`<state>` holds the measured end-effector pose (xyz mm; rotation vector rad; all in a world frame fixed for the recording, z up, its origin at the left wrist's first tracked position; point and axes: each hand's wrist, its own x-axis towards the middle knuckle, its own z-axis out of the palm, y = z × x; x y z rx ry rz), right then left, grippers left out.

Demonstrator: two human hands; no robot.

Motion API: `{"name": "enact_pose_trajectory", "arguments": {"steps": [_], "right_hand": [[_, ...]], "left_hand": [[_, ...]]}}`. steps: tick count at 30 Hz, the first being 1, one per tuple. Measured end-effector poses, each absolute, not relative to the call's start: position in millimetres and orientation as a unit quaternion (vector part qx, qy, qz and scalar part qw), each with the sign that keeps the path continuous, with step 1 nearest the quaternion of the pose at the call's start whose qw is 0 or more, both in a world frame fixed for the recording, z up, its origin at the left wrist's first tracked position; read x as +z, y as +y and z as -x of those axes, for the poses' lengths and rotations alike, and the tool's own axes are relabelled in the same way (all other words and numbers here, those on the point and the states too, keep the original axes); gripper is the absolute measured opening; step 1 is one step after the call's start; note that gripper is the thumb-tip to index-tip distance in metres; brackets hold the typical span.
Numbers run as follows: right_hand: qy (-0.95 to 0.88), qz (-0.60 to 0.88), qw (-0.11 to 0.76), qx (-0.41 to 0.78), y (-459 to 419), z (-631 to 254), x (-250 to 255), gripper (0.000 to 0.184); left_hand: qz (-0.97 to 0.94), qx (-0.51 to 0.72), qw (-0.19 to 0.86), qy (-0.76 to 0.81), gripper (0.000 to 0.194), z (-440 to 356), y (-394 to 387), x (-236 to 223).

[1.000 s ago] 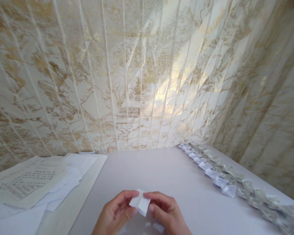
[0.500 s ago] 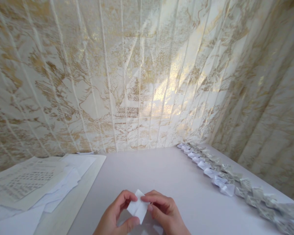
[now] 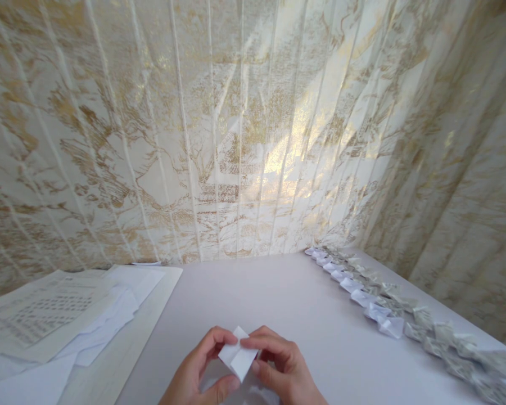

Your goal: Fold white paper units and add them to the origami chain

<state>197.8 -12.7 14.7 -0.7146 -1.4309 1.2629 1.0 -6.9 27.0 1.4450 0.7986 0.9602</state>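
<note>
A small white folded paper [image 3: 238,358], diamond-shaped with a crease down its middle, is held up low in the centre of the view. My left hand [image 3: 204,365] grips its left side, the index finger near the top corner and the thumb by the bottom corner. On the other side, my right hand [image 3: 281,363] pinches it, with the index fingertip on the upper face and the thumb at the lower right edge. The fingers beneath the paper are partly hidden.
Overlapping printed and blank paper sheets [image 3: 67,315] lie on a pale board [image 3: 122,349] at the left. Rows of folded white paper pieces [image 3: 354,289] and folded grey printed pieces [image 3: 442,337] run along the right side of the table [image 3: 236,292]. A gold-patterned curtain [image 3: 219,140] hangs behind.
The paper has tilted slightly in my fingers, its bottom corner a little higher. My right thumb has slid slightly left; both hands keep their hold.
</note>
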Motion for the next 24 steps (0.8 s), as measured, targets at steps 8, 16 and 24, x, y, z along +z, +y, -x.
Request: {"name": "enact_pose_trajectory", "arguments": {"steps": [8, 16, 24], "right_hand": [[-0.609, 0.324, 0.518, 0.505, -12.5, -198.3, 15.0, 0.029], [-0.605, 0.343, 0.526, 0.490, -12.8, -198.7, 16.8, 0.025], [-0.564, 0.357, 0.539, 0.514, -13.0, -192.4, 10.0, 0.044]], "left_hand": [[-0.652, 0.422, 0.516, 0.361, 0.033, -2.1, -10.0, 25.6], [-0.659, 0.483, 0.442, 0.371, 0.020, -3.9, -6.9, 18.1], [-0.613, 0.475, 0.509, 0.375, 0.031, -8.5, -11.4, 21.0]]}}
